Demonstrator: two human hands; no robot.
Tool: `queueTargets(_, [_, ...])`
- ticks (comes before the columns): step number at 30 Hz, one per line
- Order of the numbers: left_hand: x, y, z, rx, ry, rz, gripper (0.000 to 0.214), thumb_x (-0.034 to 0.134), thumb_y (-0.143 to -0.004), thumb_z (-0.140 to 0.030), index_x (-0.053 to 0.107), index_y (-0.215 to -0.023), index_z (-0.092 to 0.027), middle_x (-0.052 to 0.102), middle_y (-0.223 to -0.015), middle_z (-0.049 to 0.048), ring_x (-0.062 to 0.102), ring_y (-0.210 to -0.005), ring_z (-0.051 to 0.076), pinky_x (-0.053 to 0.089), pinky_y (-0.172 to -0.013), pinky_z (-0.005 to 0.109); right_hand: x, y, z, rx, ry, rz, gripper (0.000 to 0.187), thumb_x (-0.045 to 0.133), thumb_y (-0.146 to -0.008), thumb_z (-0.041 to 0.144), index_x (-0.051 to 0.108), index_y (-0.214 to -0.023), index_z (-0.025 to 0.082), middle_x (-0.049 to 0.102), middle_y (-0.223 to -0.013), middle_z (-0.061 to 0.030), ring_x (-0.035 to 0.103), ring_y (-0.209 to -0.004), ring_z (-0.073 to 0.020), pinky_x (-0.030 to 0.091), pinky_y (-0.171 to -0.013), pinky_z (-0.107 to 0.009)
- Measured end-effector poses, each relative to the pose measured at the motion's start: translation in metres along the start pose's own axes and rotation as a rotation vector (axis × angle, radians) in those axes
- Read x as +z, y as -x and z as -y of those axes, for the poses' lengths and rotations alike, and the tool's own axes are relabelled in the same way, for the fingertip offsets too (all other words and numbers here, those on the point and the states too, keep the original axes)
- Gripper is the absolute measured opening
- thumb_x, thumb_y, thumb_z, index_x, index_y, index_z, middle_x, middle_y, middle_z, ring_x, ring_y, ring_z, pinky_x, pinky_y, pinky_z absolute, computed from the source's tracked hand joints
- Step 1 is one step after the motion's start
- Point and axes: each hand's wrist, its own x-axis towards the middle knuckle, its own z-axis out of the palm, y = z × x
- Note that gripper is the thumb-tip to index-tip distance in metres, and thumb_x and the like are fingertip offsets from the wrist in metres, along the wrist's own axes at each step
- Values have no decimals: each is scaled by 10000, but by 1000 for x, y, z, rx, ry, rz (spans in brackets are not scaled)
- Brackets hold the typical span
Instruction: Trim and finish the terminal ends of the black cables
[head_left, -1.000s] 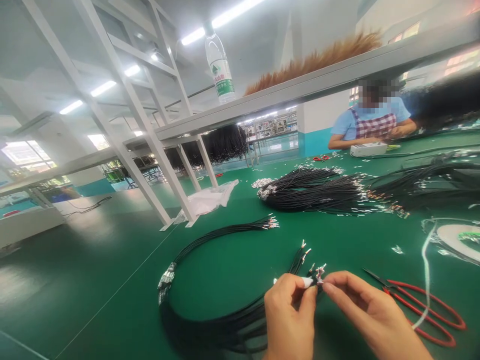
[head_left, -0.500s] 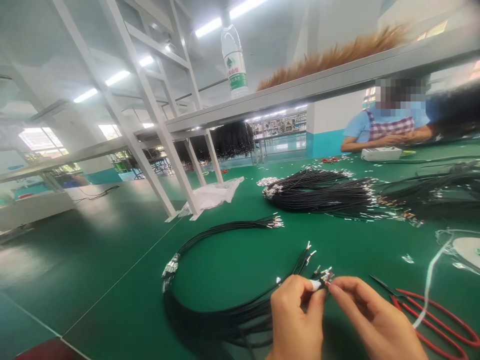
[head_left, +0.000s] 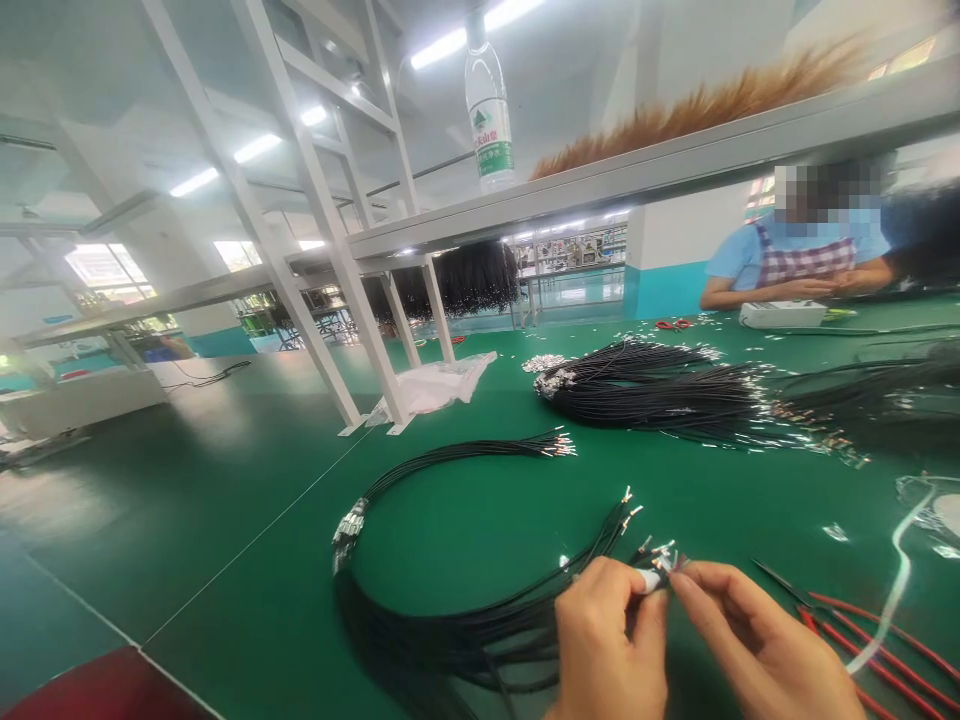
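We are sitting at a broad green table (head_left: 480, 510), with a pale metal shelf (head_left: 600, 188) crossing above it. Across from us a co-worker (head_left: 806, 262) is bending over the table's far side. Nearer, a large pile of black cables (head_left: 652, 395) is lying in a fold, its bright tips fanning to the right. In front of us the smaller cable bundle (head_left: 420, 630) is curving round from a silvery wrapped band (head_left: 349, 530), one branch resting free, the other running into our grip.

Our left hand (head_left: 611, 640) is clamping thumb and forefinger round the cables just behind their tips; our right hand (head_left: 765, 640) is pinching at the wire ends (head_left: 661, 552) right beside it. Red-handled scissors (head_left: 889, 670) are lying near the right wrist, unheld.

We are, as we judge it, sorting or separating the fine ends; fingers are hiding the exact contact. The next move is calling for a steady left pinch while the right fingertips are working one end at a time.
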Motion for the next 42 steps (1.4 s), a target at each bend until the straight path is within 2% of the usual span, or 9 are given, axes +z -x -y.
queueTargets(5, [3,5,4,277,-233,-59,204,492,-897,-127,583,-730,-202,647,-680,45,607,-613,186,391,-570,289,5,2,17,9,-173,-117,226,623,-801,486,631,-752,265,672,-746,12,617,-725,-192,503,-684,-207])
queueTargets(9, [5,4,1,435,-340,-189,270,412,-946,-132,568,-740,-208,612,-616,26,577,-546,168,390,-536,283,4,-1,16,89,-344,-61,297,686,-762,520,637,-689,236,591,-654,28,497,-625,-151,441,-571,-188])
queueTargets(14, [11,2,0,559,-374,-358,234,385,-969,-109,607,-1015,-167,635,-630,12,588,-548,161,430,-576,269,6,-4,11,222,-478,-83,366,722,-721,550,634,-707,195,506,-583,50,309,-527,-103,286,-462,-184])
queueTargets(20, [13,0,5,549,-368,-342,236,387,-959,-126,616,-950,-183,612,-632,19,557,-538,173,390,-542,286,7,-3,20,158,-473,-68,323,744,-705,504,663,-691,191,586,-644,24,441,-602,-136,382,-553,-217])
queueTargets(25, [6,-1,2,359,-206,-224,235,407,-920,-91,598,-1012,-192,620,-751,40,589,-669,179,432,-621,276,10,-5,17,121,-467,63,341,687,-769,538,674,-779,197,601,-691,13,431,-582,-130,355,-524,-222])
queueTargets(31, [3,-2,-1,-181,276,23,201,458,-926,-285,621,-965,-174,589,-739,31,586,-584,149,464,-573,255,13,-8,9,63,-405,127,354,616,-845,531,626,-739,194,561,-641,25,423,-577,-127,351,-537,-233])
queueTargets(33, [2,-4,-4,-296,435,75,240,504,-908,-358,625,-968,-159,588,-724,24,569,-549,131,468,-558,243,13,-8,8,55,-444,127,336,625,-844,516,626,-727,201,562,-643,24,460,-595,-138,382,-560,-243])
queueTargets(37, [-4,-8,-15,-403,644,112,321,633,-826,-438,649,-934,-137,575,-659,1,525,-522,101,430,-523,206,13,-6,10,26,-482,109,325,647,-832,501,649,-711,199,576,-666,19,522,-625,-147,434,-592,-244])
queueTargets(42, [-9,-13,-20,-455,696,115,298,680,-792,-406,666,-894,-126,582,-603,-2,524,-532,97,387,-514,185,12,-4,15,-11,-391,71,302,624,-850,485,647,-723,212,608,-665,21,553,-617,-147,441,-583,-232])
